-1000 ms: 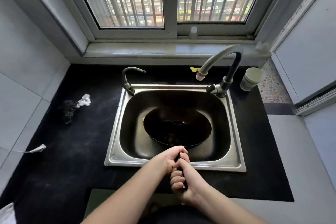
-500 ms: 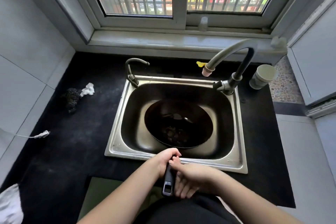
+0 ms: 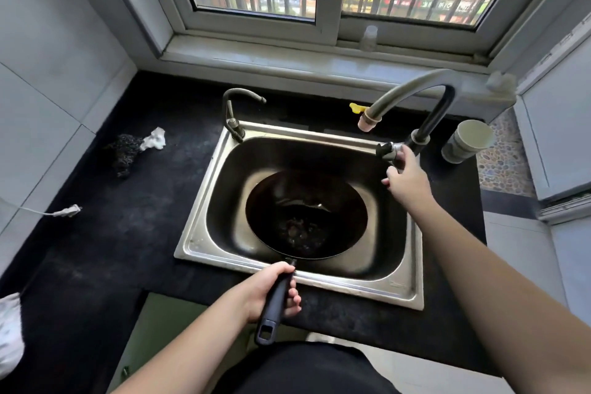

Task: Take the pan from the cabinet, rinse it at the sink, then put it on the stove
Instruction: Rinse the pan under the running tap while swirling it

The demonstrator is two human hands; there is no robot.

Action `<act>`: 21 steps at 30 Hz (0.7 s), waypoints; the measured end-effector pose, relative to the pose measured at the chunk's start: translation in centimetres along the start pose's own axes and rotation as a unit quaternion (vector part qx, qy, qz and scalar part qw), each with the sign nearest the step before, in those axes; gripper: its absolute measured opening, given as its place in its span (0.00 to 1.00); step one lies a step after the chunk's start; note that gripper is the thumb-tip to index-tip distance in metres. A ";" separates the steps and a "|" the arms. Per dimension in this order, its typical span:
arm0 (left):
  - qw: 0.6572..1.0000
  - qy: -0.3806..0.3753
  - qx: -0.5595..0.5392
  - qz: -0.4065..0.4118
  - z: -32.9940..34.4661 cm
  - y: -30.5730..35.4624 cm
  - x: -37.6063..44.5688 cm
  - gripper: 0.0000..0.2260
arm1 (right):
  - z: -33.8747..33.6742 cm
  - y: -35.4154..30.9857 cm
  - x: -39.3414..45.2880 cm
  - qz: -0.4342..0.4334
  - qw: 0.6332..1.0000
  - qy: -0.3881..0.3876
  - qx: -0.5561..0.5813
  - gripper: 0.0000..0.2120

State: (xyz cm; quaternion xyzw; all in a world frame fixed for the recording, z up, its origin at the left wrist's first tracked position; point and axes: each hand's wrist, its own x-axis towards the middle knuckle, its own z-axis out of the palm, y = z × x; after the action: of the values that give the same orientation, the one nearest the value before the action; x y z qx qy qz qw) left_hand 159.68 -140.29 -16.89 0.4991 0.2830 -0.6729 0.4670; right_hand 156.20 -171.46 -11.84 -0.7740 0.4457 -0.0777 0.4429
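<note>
One round black pan (image 3: 306, 214) sits in the steel sink (image 3: 412, 269).

The sink (image 3: 204, 217) sat in the middle of the worktop (image 3: 96, 249). The pan (image 3: 305, 214) lay in the sink, its handle (image 3: 275, 304) sticking out over the front edge. The big tap (image 3: 415, 96) stood at the sink's back right corner, a small tap (image 3: 236, 112) at its back left. A cup (image 3: 465, 145) stood right of the big tap. A scrubber (image 3: 123, 150) lay near the worktop's left edge.
</note>
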 end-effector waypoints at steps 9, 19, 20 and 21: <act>0.998 -0.055 0.022 0.036 -1.9 -1.2 -2.6 0.10 | 1.7 -1.7 0.9 0.012 0.997 -0.002 -0.079 0.28; 0.997 -0.055 0.060 0.006 -2.8 -0.5 -2.0 0.07 | 3.8 -2.6 3.0 -0.026 0.941 -0.034 -0.334 0.30; 0.996 -0.054 0.064 0.003 -2.9 -0.4 -2.0 0.08 | 3.6 -2.5 3.0 -0.027 0.942 -0.044 -0.332 0.31; 0.996 -0.052 0.069 0.001 -2.9 -0.4 -1.9 0.08 | 3.3 -2.3 2.8 -0.023 0.945 -0.056 -0.323 0.31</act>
State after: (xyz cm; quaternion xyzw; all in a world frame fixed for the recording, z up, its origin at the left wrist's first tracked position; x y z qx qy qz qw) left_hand 160.67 -137.01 -16.12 0.4943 0.2107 -0.7156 0.4464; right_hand 161.01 -171.03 -12.81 -0.8889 0.4029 0.1036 0.1918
